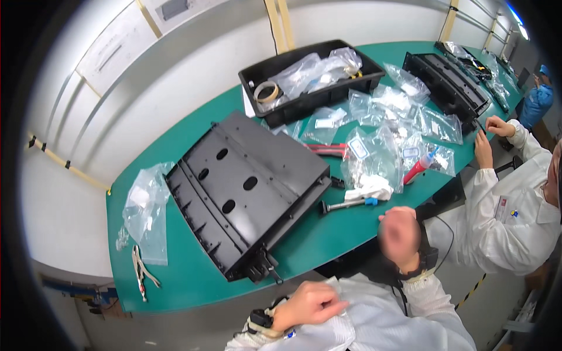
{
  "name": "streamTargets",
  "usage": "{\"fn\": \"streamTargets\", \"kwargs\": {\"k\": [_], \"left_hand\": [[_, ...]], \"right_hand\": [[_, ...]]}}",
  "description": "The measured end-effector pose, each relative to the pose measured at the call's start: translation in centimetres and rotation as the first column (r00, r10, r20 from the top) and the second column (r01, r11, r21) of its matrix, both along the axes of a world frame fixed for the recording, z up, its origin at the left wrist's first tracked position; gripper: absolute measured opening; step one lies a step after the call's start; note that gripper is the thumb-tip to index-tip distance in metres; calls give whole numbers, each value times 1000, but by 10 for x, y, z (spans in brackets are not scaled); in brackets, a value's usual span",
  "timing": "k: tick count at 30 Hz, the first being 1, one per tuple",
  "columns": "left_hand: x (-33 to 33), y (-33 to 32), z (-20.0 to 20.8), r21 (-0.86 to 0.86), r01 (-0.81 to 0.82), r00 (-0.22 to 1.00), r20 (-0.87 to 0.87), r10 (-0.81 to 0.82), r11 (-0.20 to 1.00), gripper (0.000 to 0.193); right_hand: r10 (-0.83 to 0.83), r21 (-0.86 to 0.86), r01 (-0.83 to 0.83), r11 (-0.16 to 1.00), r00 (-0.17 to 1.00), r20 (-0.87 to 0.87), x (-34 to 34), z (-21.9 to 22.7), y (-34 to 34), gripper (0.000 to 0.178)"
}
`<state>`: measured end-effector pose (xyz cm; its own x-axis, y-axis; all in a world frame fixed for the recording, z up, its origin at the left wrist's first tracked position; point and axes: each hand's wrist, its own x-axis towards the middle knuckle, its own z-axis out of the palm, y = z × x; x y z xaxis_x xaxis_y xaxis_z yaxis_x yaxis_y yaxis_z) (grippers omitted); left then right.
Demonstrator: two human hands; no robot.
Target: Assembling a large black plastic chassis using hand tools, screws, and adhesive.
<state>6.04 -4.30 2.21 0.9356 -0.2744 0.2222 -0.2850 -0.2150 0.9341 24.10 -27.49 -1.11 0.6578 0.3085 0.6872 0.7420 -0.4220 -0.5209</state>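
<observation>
My left hand [310, 303] is held in front of my body, below the table's near edge. Its fingers curl inward, and whatever they may hold is hidden. My right hand [400, 235] is raised off the same edge, with a black strap at the wrist; most of it is blurred. Nearest to both hands is a large black metal housing [246, 175] with several oval holes, lying tilted on the green table [193, 295]. Neither hand touches it. A metal bar-shaped tool with a blue end [351, 205] rests near my right hand, beside a crumpled white cloth [372, 186].
Locking pliers [140, 274] and a clear plastic bag [149, 205] lie at left. Behind stand a black bin [281, 114] and several parts bags [374, 153]. A red bottle [417, 168] lies at right. A co-worker's hands [490, 139] are near another black housing [448, 85].
</observation>
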Motion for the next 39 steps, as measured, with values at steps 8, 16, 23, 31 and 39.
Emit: {"fn": "streamTargets", "kwargs": {"k": [8,16,23,31,39], "left_hand": [[33,-4,7,-547,86,914,-289,-284,833,51],[31,-27,9,-977,-194,677,-201,-708,92,95],[29,-33,-2,-952,-305,656,-211,-725,2,94],[31,-28,-11,-937,-349,643,-239,-727,-1,95],[25,-34,-37,-955,-289,705,-168,-689,-62,84]], "right_hand": [[-56,-60,56,997,998,3,5,0,-5,19],[-11,-40,10,999,1000,-19,-3,-7,-1,17],[-4,-13,4,1000,1000,10,-5,-8,-6,18],[-14,-25,14,1000,1000,17,-4,-11,-7,17],[-15,-21,16,1000,1000,20,-4,-10,-8,17]]}}
